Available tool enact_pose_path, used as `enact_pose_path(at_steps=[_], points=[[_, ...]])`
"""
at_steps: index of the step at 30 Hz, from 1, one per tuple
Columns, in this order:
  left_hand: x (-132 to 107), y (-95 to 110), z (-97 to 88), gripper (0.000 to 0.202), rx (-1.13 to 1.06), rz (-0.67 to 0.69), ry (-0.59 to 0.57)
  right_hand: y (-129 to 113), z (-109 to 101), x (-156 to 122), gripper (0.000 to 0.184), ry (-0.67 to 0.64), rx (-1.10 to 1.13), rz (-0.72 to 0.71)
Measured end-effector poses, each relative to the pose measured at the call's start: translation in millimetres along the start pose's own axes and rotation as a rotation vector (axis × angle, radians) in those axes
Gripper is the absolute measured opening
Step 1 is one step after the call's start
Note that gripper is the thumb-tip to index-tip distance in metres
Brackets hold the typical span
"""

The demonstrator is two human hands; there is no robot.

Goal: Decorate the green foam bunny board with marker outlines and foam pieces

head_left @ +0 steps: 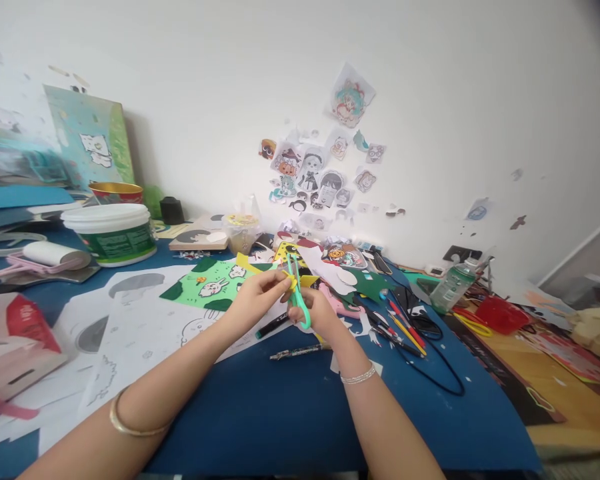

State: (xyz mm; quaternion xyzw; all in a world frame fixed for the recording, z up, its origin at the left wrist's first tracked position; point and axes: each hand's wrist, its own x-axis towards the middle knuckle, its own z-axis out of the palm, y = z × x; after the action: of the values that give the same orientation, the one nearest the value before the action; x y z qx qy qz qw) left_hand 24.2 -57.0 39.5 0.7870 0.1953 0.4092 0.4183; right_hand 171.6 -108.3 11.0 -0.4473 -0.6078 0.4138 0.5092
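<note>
My right hand grips green-handled scissors, blades pointing up and away from me. My left hand pinches a small yellow paper piece at the blades. Both hands hover above a blue table cover. Just under them lie a black marker and a dark pen. A green sheet with rabbit drawings lies just beyond my left hand.
White printed sheets spread at the left. A white tub, a tape roll and boxes stand far left. Pens, a black cable, a plastic bottle and paper scraps crowd the right. Stickers cover the wall.
</note>
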Motion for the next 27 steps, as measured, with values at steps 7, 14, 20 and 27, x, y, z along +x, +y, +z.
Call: enact_pose_path(at_steps=[7,14,20,27], points=[[0.9,-4.5,0.6,0.033,0.035,-0.014,-0.002,0.5,0.2,-0.8,0.047,-0.024,0.002,-0.049],[0.5,-2.3,-2.6,0.033,-0.029,0.026,-0.044,-1.2,-1.9,-1.5,0.045,-0.048,-0.007,-0.046],[0.1,-1.5,-2.7,0.032,-0.056,0.018,-0.047,0.7,-1.1,-0.8,0.044,-0.02,0.006,-0.038],[0.1,-0.9,-0.4,0.024,-0.072,0.021,0.043,-0.2,0.2,-1.9,0.039,0.009,-0.028,-0.011]])
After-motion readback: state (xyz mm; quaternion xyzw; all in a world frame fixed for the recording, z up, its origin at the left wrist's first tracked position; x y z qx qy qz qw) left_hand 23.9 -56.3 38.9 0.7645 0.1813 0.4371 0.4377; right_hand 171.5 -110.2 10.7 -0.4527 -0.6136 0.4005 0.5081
